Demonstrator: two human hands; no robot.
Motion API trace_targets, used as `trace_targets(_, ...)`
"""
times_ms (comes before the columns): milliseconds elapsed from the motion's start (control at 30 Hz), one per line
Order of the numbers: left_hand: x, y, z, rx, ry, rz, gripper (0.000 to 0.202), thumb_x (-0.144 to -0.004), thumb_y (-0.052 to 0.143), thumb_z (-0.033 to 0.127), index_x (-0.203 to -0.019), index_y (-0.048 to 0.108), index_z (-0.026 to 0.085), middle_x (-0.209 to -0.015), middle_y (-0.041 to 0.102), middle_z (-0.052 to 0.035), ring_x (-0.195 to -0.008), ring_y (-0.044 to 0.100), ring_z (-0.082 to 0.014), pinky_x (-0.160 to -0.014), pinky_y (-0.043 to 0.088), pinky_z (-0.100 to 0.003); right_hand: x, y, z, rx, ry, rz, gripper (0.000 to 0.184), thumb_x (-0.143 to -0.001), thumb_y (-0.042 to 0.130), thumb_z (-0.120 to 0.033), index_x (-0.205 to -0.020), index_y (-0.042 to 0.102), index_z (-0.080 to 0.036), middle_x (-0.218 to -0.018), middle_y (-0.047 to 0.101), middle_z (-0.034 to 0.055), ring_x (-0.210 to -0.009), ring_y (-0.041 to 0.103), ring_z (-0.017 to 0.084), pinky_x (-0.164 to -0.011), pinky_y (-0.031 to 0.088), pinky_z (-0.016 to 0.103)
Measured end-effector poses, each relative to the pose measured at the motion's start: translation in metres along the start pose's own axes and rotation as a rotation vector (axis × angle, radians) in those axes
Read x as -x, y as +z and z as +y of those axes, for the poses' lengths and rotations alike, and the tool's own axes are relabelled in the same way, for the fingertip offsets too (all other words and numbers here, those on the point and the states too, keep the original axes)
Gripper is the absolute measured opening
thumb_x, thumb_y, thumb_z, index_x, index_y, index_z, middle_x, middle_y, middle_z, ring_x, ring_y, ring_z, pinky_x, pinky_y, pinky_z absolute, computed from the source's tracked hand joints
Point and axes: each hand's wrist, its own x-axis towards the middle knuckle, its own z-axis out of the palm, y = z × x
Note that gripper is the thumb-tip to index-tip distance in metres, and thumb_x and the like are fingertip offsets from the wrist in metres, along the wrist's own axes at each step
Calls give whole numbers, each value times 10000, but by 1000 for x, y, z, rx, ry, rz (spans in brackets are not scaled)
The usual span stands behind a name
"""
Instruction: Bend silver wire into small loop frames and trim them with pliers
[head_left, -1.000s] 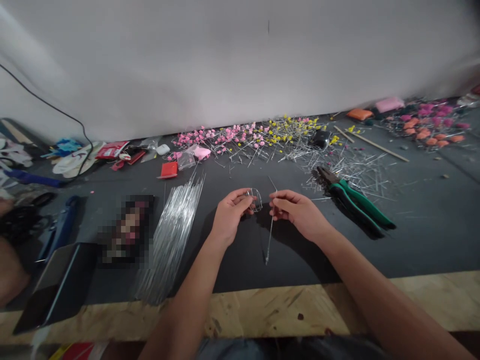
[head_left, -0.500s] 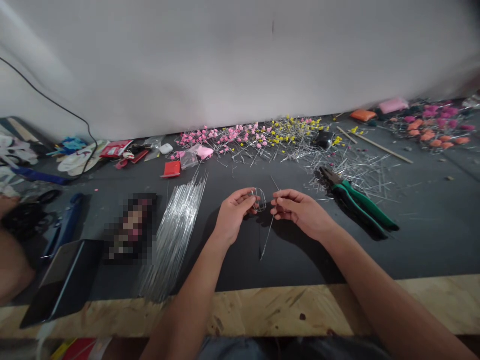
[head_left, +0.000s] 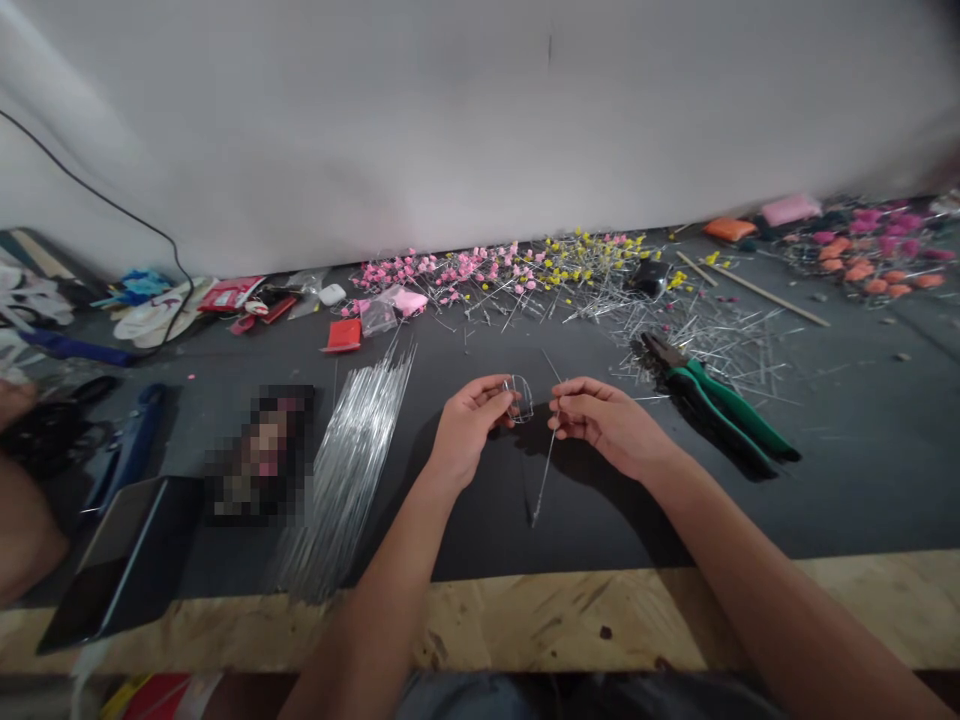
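Note:
Between thumb and fingers, my left hand (head_left: 469, 425) grips a small rounded wire frame (head_left: 522, 400) with several loops. My right hand (head_left: 604, 420) pinches a thin straight wire (head_left: 547, 475), whose lower end looks twisted and points down toward the table's front edge. The two hands are a short way apart, over the dark tabletop. Left of my left hand lies a bundle of straight silvery wires (head_left: 360, 440). To the right of my right hand are pliers with green and black handles (head_left: 727, 410).
Wires tipped with pink beads (head_left: 442, 270) and yellow beads (head_left: 592, 255) lie along the wall. Loose wire pieces (head_left: 712, 345) spread behind the pliers. Orange and purple tipped wires (head_left: 862, 265) sit far right. A dark tablet-like device (head_left: 120, 560) and another person's arm (head_left: 26, 530) are at left.
My right hand has shifted slightly right, taking the wire with it and widening the gap from the wire frame. My left hand stays almost still.

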Motion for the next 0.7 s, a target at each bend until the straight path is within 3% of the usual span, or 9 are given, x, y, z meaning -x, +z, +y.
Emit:
trace_targets(233, -1, -1, -2, -17, 13, -1, 267, -732, 613, 250, -977, 602, 145, -816, 629, -38, -643, 534, -85, -572, 415, -221, 1, -1, -1, 14, 4, 6, 105, -662, 676, -192, -755, 628, -187, -638, 628, -20, -565, 606, 108, -512, 450, 226)
trace_targets(433, -2, -1, -4, -74, 31, 23, 279, -744, 588, 255, -997, 592, 137, -823, 626, -47, -627, 529, -85, -569, 425, -228, -1, 0, 3, 15, -57, 100, 58, -657, 641, -154, -673, 594, -183, -594, 617, -26, -472, 541, 76, -433, 375, 203)
trace_targets(700, 1, -3, -7, -651, 271, 182, 237, -782, 543, 275, -987, 629, 193, -877, 649, -46, -762, 576, -143, -715, 452, -296, -1, 1, 5, 1, -92, 114, 59, -664, 649, -174, -695, 601, -188, -606, 619, -17, -484, 523, 77, -454, 373, 218)
